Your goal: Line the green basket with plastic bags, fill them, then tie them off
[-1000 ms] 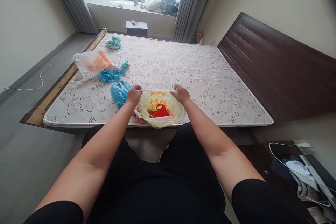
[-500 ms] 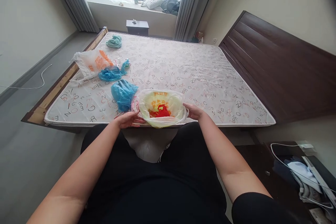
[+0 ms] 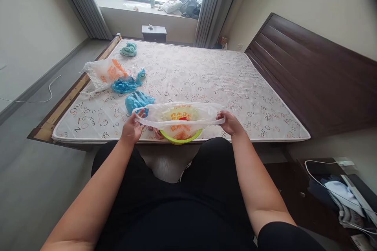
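A thin whitish plastic bag [image 3: 176,113] with orange print is stretched wide over a green bowl [image 3: 179,137] at the near edge of the mattress [image 3: 206,74]. My left hand [image 3: 132,127] is closed on the bag's left handle. My right hand [image 3: 231,122] is closed on its right handle. Something red shows inside the bag. A crumpled blue plastic bag [image 3: 138,101] lies just behind my left hand.
Further left on the mattress lie another blue bag [image 3: 126,83], a white bag with orange print [image 3: 103,72] and a teal bundle [image 3: 129,49]. A dark headboard [image 3: 312,74] runs along the right. A dark side table [image 3: 332,196] with cables stands at the lower right.
Both hands went from the bag's far rim down to its sides, then took the handles and pulled them apart and up, uncovering the green bowl's rim.
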Action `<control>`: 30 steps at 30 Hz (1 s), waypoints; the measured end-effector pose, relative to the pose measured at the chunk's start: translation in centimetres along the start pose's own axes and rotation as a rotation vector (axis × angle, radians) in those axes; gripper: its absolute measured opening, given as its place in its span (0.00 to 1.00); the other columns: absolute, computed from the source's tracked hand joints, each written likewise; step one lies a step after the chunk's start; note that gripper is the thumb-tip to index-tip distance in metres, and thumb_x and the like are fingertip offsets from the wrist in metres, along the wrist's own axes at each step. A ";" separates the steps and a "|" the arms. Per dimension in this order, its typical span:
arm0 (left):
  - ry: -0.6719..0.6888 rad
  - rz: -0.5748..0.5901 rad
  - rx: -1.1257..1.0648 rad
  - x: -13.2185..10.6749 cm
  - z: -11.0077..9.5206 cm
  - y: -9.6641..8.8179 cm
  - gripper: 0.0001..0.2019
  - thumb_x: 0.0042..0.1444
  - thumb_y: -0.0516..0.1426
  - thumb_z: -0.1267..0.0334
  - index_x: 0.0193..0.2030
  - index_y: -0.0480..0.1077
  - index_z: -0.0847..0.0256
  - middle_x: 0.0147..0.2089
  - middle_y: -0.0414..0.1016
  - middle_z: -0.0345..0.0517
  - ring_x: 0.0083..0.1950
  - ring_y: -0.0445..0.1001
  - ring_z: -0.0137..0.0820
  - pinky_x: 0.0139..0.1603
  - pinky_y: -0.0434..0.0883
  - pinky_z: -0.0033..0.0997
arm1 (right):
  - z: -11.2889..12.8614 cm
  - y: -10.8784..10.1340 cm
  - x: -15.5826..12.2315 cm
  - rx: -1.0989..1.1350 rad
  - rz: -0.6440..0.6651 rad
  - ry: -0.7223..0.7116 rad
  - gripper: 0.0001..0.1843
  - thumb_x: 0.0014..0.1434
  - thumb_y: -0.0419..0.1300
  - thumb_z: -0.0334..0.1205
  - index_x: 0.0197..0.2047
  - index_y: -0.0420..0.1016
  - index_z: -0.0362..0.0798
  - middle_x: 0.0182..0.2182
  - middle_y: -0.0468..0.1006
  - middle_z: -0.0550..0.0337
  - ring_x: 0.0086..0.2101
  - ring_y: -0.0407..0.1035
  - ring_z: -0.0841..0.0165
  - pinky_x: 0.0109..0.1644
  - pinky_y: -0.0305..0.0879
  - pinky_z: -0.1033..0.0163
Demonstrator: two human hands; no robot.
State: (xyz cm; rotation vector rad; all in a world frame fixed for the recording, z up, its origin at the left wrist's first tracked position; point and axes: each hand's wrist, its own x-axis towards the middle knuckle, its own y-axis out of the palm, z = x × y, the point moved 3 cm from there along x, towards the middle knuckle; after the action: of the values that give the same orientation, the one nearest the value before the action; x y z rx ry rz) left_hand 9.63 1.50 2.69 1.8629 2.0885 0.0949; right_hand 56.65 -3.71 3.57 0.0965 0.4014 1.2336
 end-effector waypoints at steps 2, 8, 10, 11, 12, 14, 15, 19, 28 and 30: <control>0.071 0.006 0.030 -0.1 -1.1 0.7 0.18 0.65 0.52 0.44 0.48 0.77 0.50 0.60 0.81 0.48 0.67 0.75 0.46 0.58 0.80 0.50 | 0.9 0.5 -0.8 0.070 -0.003 -0.099 0.23 0.52 0.72 0.51 0.27 0.61 0.52 0.39 0.77 0.57 0.45 0.76 0.63 0.46 0.77 0.57; 0.190 -0.042 0.056 0.4 -1.7 2.3 0.24 0.70 0.45 0.41 0.53 0.76 0.49 0.58 0.82 0.48 0.65 0.77 0.45 0.58 0.79 0.52 | 1.7 1.6 -1.2 0.164 -0.168 -0.326 0.23 0.64 0.56 0.64 0.30 0.60 0.55 0.45 0.79 0.56 0.51 0.74 0.62 0.54 0.76 0.52; 0.212 -0.088 0.140 0.6 -1.5 2.9 0.26 0.71 0.43 0.39 0.55 0.76 0.49 0.57 0.82 0.49 0.65 0.77 0.45 0.57 0.79 0.50 | 1.4 1.8 -0.9 0.200 -0.236 -0.333 0.24 0.62 0.57 0.66 0.31 0.59 0.55 0.39 0.77 0.58 0.47 0.75 0.64 0.53 0.76 0.54; 0.220 -0.101 0.168 0.7 -1.5 3.2 0.27 0.71 0.43 0.38 0.56 0.76 0.49 0.56 0.82 0.50 0.64 0.77 0.46 0.56 0.79 0.49 | 1.2 2.0 -0.8 0.200 -0.266 -0.335 0.26 0.60 0.59 0.67 0.32 0.58 0.55 0.36 0.75 0.60 0.43 0.75 0.65 0.51 0.77 0.56; 0.228 -0.107 0.177 0.7 -1.6 3.5 0.28 0.71 0.44 0.36 0.57 0.75 0.49 0.55 0.82 0.51 0.63 0.78 0.46 0.55 0.79 0.48 | 1.1 2.1 -0.7 0.178 -0.286 -0.336 0.27 0.58 0.59 0.69 0.32 0.57 0.55 0.33 0.72 0.62 0.39 0.74 0.66 0.48 0.77 0.57; 0.247 -0.105 0.133 0.8 -1.9 4.1 0.29 0.70 0.45 0.34 0.59 0.74 0.50 0.53 0.82 0.52 0.60 0.79 0.46 0.54 0.79 0.46 | 1.1 2.6 -0.5 0.081 -0.282 -0.343 0.30 0.57 0.58 0.73 0.34 0.55 0.55 0.30 0.65 0.65 0.33 0.69 0.67 0.42 0.75 0.59; 0.258 -0.103 0.090 0.9 -2.1 4.4 0.29 0.70 0.46 0.34 0.60 0.73 0.50 0.52 0.82 0.52 0.59 0.79 0.45 0.54 0.79 0.45 | 1.1 2.8 -0.5 0.032 -0.274 -0.355 0.31 0.56 0.57 0.74 0.35 0.54 0.56 0.29 0.62 0.66 0.31 0.67 0.67 0.39 0.73 0.60; 0.312 -0.058 -0.009 0.6 -3.1 5.8 0.26 0.70 0.52 0.39 0.66 0.68 0.49 0.46 0.81 0.48 0.50 0.81 0.39 0.52 0.78 0.39 | 1.7 4.4 -1.0 -0.127 -0.265 -0.411 0.25 0.61 0.56 0.71 0.40 0.61 0.58 0.26 0.55 0.68 0.27 0.60 0.68 0.34 0.66 0.62; 0.436 0.163 0.429 -3.0 -4.1 11.3 0.21 0.71 0.56 0.47 0.64 0.72 0.53 0.36 0.76 0.43 0.36 0.76 0.31 0.49 0.76 0.35 | 4.7 13.2 -5.3 -0.933 0.057 -0.550 0.09 0.64 0.66 0.50 0.41 0.77 0.54 0.36 0.79 0.59 0.39 0.72 0.61 0.49 0.68 0.55; 0.382 0.177 0.440 -3.7 -3.7 12.5 0.21 0.71 0.55 0.47 0.65 0.72 0.53 0.36 0.75 0.44 0.37 0.77 0.33 0.49 0.76 0.36 | 4.2 15.7 -5.9 -0.944 0.245 -0.590 0.12 0.61 0.70 0.49 0.45 0.79 0.56 0.43 0.81 0.57 0.45 0.74 0.58 0.54 0.69 0.52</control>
State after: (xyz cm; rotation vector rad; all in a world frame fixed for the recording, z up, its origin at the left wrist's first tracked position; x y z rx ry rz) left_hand 20.73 0.22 10.33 2.4548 2.3297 0.0368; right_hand 42.39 -3.27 13.39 -0.3052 -0.7345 1.4547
